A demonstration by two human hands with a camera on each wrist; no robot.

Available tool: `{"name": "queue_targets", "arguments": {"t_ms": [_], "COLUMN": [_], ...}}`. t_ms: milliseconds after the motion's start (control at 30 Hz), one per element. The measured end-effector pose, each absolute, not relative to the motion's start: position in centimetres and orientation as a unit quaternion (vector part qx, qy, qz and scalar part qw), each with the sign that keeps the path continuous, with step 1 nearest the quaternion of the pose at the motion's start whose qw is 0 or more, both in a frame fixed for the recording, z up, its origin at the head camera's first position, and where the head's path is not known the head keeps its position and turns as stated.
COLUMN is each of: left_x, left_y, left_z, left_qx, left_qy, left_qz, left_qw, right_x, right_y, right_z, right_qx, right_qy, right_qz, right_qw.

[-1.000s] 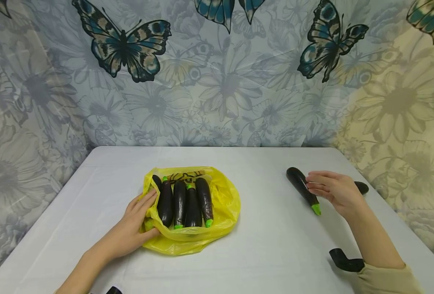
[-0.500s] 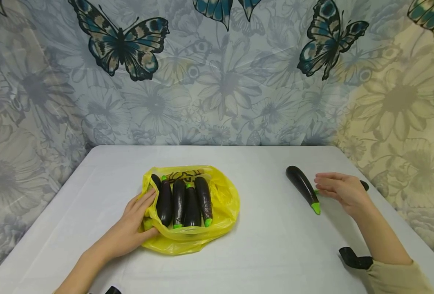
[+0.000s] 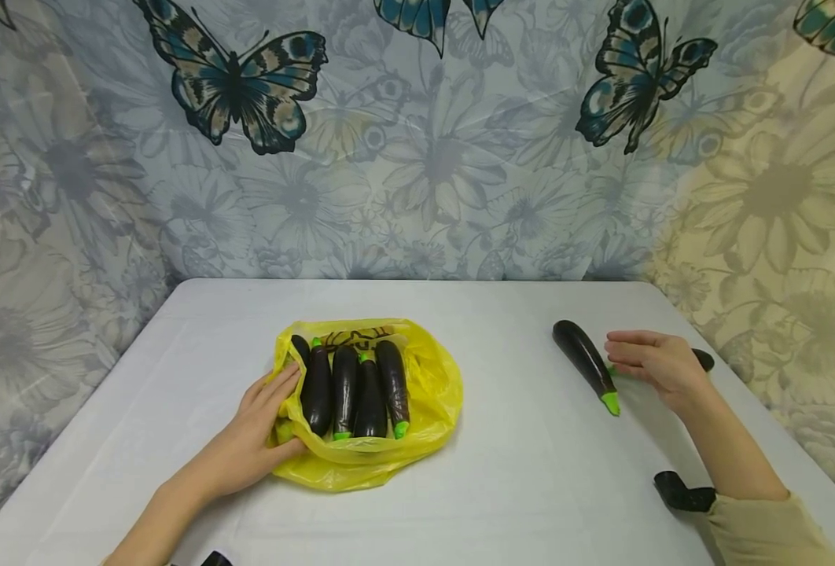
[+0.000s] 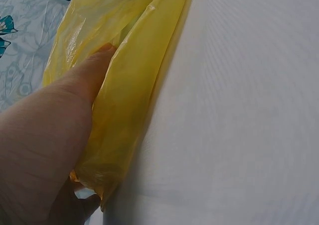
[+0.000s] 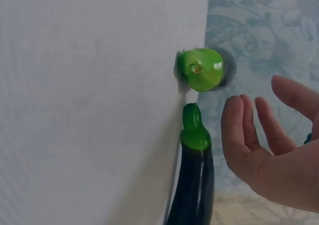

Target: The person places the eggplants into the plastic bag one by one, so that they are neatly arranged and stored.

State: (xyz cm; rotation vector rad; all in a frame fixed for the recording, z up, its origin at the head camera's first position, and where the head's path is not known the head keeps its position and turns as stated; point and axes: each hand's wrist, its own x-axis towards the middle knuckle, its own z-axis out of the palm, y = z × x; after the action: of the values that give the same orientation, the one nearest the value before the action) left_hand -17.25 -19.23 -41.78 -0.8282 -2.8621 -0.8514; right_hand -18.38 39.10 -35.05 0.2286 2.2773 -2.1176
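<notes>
My left hand [image 3: 251,436] lies against the left side of a yellow plastic bag [image 3: 432,393], its fingers straight along the rim and its thumb at the front; in the left wrist view the thumb presses into a fold. Several dark, glossy eggplants [image 3: 369,401] with green stem ends lie side by side in the bag's mouth. On the right, my right hand [image 3: 661,368] hovers with relaxed fingers, thumb apart and nothing in its grasp. It partly covers one eggplant [image 3: 704,361]. Another eggplant [image 3: 583,358] lies slantwise to its left, stem end [image 5: 202,69] towards me.
A white-covered table [image 3: 502,487] carries everything. Floral cloth with butterflies [image 3: 432,204] surrounds its back and sides. Black wrist-camera mounts [image 3: 682,494] stick out beside the forearms, and a beige sleeve [image 3: 764,531] covers the right arm.
My right hand has shifted right, away from the slanted eggplant, uncovering the green stem of the one behind it, then stayed nearly still. My left hand and the bag have kept their place.
</notes>
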Motion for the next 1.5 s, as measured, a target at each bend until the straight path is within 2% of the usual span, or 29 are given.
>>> {"name": "queue_targets", "arguments": {"t_ms": [433,867,1500], "left_x": [-17.3,-17.0,-16.8], "left_y": [-19.3,-19.1,-18.9], "left_z": [-42.0,-41.7,-41.5], "left_qx": [-0.271,-0.276,-0.276], "left_qy": [-0.922,-0.918,-0.918], "left_qz": [-0.277,-0.283,-0.282], "left_qw": [0.026,0.035,0.029], "right_x": [-18.5,-18.9,-19.0], "right_y": [39.2,38.2,37.7], "right_z": [-35.1,-35.8,-35.9], "right_qx": [0.073,0.058,0.047], "right_qy": [0.732,0.851,0.851], "right_qz": [-0.677,-0.520,-0.506], "right_qw": [0.013,0.032,0.135]}}
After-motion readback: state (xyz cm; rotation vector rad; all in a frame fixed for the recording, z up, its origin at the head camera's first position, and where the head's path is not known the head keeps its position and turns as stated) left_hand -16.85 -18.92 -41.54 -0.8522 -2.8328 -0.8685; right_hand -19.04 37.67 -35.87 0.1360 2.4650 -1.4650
